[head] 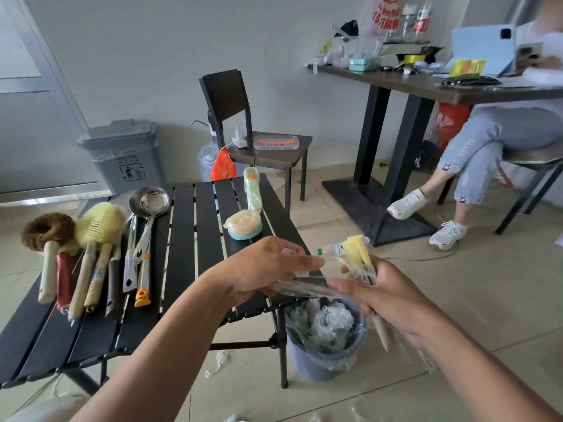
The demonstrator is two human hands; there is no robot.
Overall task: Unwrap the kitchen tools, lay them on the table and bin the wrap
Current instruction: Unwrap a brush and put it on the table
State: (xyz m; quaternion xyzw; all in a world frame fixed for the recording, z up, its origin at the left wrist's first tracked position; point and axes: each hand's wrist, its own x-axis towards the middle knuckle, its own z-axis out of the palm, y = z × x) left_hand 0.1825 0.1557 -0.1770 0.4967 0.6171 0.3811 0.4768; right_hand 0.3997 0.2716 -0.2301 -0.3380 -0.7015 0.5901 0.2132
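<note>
Both hands are off the near right corner of the black slatted surface [182,239], working on one wrapped tool. The right hand [374,296] grips a yellow-headed brush [359,252] with its fingers curled round the shaft. The yellow head sticks up above the hand and the pale wooden handle points down below it. The left hand [274,266] pinches a bunched end of clear wrap [307,284], which stretches in a taut band from this hand across to the brush. More wrap clings round the brush, and a small white piece with a green tip shows just beside the yellow head; what it is I cannot tell

A blue bin [307,360] stands on the floor against the right near leg of the surface, right under the hands, and is heaped with crumpled wrap. Scraps of wrap lie on the floor tiles around that leg

At the left end of the surface lies a row of unwrapped tools [91,269] side by side, handles toward the near edge: a brown round brush, a pale yellow bristle brush, several with wooden or dark handles, and a steel ladle [149,202] with its bowl at the far edge. At the right end of the surface sit a round sponge [243,226] and, behind it, a green brush [253,187]

Beyond the far edge of the surface stand a grey waste bin [125,153] and a dark chair [243,123]. A seated person [487,141] is well to the right of it
</note>
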